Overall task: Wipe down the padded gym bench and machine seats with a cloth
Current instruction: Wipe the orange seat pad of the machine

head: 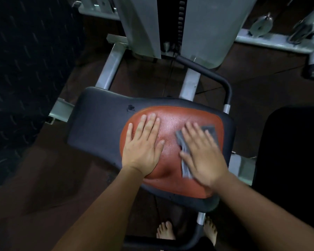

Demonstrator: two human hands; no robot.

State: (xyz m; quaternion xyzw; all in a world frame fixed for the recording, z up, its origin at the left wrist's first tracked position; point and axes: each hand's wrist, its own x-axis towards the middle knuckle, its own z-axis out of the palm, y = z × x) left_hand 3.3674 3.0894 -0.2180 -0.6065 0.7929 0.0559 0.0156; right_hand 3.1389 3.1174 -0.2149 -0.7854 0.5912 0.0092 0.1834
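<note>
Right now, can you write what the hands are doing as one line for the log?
step: wiping seat | left hand: flat on seat, no cloth | right hand: pressing grey cloth on orange patch

I have one view only, from the head camera: it looks steeply down and forward, close over the padded seat (pixel 105 127), wide enough to catch the floor (pixel 43 178) and my bare feet (pixel 166 230).

Grey cloth (pixel 186 151) flat on black seat (pixel 98 127), over orange centre patch.
</note>
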